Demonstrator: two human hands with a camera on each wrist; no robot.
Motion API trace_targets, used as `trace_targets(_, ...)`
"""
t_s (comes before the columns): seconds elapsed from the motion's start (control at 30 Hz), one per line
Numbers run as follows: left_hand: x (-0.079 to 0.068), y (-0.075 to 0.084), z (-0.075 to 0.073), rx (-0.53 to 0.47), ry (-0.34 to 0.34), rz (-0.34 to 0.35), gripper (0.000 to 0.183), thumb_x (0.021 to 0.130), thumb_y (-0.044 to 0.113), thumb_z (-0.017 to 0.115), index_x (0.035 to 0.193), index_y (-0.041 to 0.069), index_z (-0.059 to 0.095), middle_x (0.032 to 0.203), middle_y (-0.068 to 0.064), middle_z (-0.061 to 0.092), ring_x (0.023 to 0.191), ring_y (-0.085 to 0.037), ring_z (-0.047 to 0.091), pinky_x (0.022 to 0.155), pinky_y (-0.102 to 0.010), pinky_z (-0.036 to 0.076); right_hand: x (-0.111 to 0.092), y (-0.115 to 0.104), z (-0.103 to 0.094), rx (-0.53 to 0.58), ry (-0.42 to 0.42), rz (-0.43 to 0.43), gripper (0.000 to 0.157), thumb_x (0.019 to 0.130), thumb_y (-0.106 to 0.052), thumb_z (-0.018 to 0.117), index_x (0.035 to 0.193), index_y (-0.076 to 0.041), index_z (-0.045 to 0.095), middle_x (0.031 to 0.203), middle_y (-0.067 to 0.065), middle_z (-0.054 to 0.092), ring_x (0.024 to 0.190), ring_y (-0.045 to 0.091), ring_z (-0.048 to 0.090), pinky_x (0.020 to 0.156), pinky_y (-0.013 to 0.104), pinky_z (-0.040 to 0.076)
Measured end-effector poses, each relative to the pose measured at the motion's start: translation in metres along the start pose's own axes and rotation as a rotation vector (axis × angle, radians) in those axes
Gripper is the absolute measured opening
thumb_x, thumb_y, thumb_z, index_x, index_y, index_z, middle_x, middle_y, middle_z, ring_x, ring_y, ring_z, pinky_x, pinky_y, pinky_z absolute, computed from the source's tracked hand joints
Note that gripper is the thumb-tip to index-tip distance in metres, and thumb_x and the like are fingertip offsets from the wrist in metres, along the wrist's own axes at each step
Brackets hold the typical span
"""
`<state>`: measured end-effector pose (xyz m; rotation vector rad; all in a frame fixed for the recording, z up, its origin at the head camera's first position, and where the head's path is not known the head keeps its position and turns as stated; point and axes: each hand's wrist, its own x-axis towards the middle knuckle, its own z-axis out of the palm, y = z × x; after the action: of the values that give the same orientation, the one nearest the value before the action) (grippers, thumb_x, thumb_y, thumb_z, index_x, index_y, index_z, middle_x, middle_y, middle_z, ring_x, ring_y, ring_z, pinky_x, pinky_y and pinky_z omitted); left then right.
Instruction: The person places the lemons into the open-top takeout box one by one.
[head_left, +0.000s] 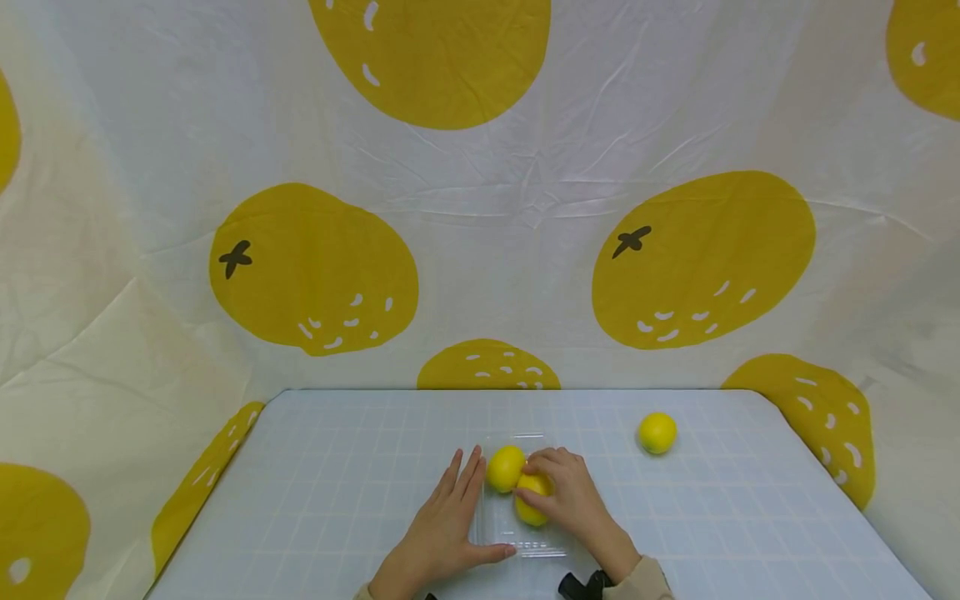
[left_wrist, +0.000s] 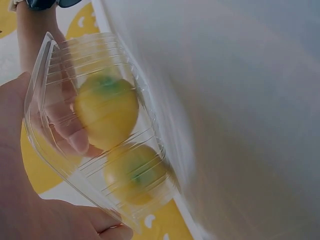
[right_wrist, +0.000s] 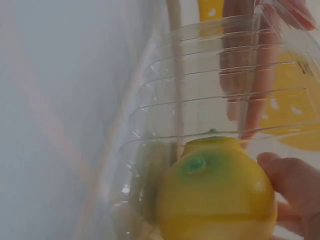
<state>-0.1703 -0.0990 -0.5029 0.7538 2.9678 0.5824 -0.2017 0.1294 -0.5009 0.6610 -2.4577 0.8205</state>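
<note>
A clear plastic box [head_left: 498,533] stands on the table near its front, with two yellow lemons in it. My right hand [head_left: 576,498] holds the nearer lemon [head_left: 534,513] between thumb and fingers, down inside the box. The farther lemon [head_left: 506,468] sits just beyond it, to the left. Along the box's left side lies my left hand [head_left: 446,518], fingers straight and thumb spread toward the near edge. In the right wrist view the gripped lemon [right_wrist: 220,200] shows a green tip. Through the ribbed wall of the box [left_wrist: 50,125], the left wrist view shows both lemons.
Another lemon [head_left: 657,433] lies by itself toward the back right of the table [head_left: 337,467], which has a pale checked cover. Behind it hangs a white cloth [head_left: 510,250] printed with large yellow fruit.
</note>
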Motion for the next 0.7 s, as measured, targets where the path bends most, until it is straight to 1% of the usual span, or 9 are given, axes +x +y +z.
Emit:
trace_targets(0.13, 0.000, -0.001, 0.000, 0.005, 0.001, 0.003, 0.121, 0.075, 0.087, 0.052, 0.160, 0.008, 0.015, 0.167, -0.002, -0.001, 0.152, -0.031, -0.002, 0.114, -0.056, 0.027, 0.001, -0.002, -0.004, -0.072, 0.071, -0.065, 0.027, 0.066, -0.028, 0.092, 0.083, -0.017, 0.074, 0.094, -0.004, 0.069, 0.087, 0.016, 0.060, 0.077, 0.039, 0.049)
trace_targets(0.2, 0.000, -0.001, 0.000, 0.004, 0.001, 0.005, 0.121, 0.075, 0.086, 0.052, 0.159, 0.008, 0.015, 0.167, -0.002, -0.001, 0.152, -0.031, -0.002, 0.114, -0.055, 0.027, 0.003, -0.005, -0.008, -0.103, 0.082, -0.067, 0.025, 0.065, -0.026, 0.093, 0.078, -0.015, 0.074, 0.088, -0.004, 0.070, 0.082, 0.016, 0.061, 0.075, 0.038, 0.050)
trace_targets(0.3, 0.001, -0.001, -0.001, 0.007, -0.006, 0.000, 0.121, 0.075, 0.087, 0.051, 0.160, 0.008, 0.015, 0.167, -0.002, -0.001, 0.152, -0.031, -0.002, 0.115, -0.055, 0.027, 0.005, -0.011, -0.013, -0.133, 0.027, -0.030, 0.019, 0.067, -0.022, 0.091, 0.075, -0.012, 0.076, 0.081, -0.003, 0.071, 0.076, 0.015, 0.063, 0.073, 0.035, 0.053)
trace_targets(0.4, 0.001, 0.000, -0.001, 0.006, -0.014, -0.010, 0.122, 0.074, 0.088, 0.050, 0.160, 0.009, 0.015, 0.167, -0.001, -0.002, 0.152, -0.030, -0.003, 0.115, -0.055, 0.027, 0.006, -0.015, -0.015, -0.144, -0.045, 0.009, 0.015, 0.072, -0.020, 0.088, 0.077, -0.010, 0.078, 0.076, -0.001, 0.072, 0.072, 0.015, 0.064, 0.071, 0.034, 0.054)
trace_targets(0.47, 0.001, 0.000, -0.001, 0.004, -0.014, -0.011, 0.121, 0.074, 0.088, 0.051, 0.160, 0.009, 0.015, 0.167, -0.001, -0.002, 0.152, -0.030, -0.003, 0.114, -0.055, 0.027, 0.006, -0.015, -0.015, -0.130, -0.057, 0.014, 0.014, 0.074, -0.020, 0.087, 0.077, -0.010, 0.078, 0.077, -0.002, 0.072, 0.073, 0.014, 0.064, 0.072, 0.035, 0.054)
trace_targets(0.6, 0.000, 0.000, -0.002, -0.003, -0.010, -0.008, 0.121, 0.075, 0.087, 0.052, 0.160, 0.009, 0.015, 0.167, -0.002, -0.001, 0.152, -0.030, -0.003, 0.114, -0.055, 0.028, 0.006, -0.013, -0.016, -0.099, -0.055, 0.012, 0.012, 0.076, -0.020, 0.086, 0.077, -0.013, 0.077, 0.076, -0.005, 0.072, 0.073, 0.012, 0.064, 0.073, 0.035, 0.054)
trace_targets(0.7, 0.000, 0.000, -0.001, -0.003, -0.007, -0.007, 0.121, 0.075, 0.087, 0.052, 0.160, 0.009, 0.015, 0.167, -0.002, 0.000, 0.152, -0.030, -0.002, 0.114, -0.056, 0.028, 0.006, -0.014, -0.018, -0.087, -0.078, 0.015, 0.010, 0.079, -0.021, 0.084, 0.079, -0.013, 0.077, 0.079, -0.005, 0.072, 0.075, 0.011, 0.064, 0.074, 0.036, 0.054)
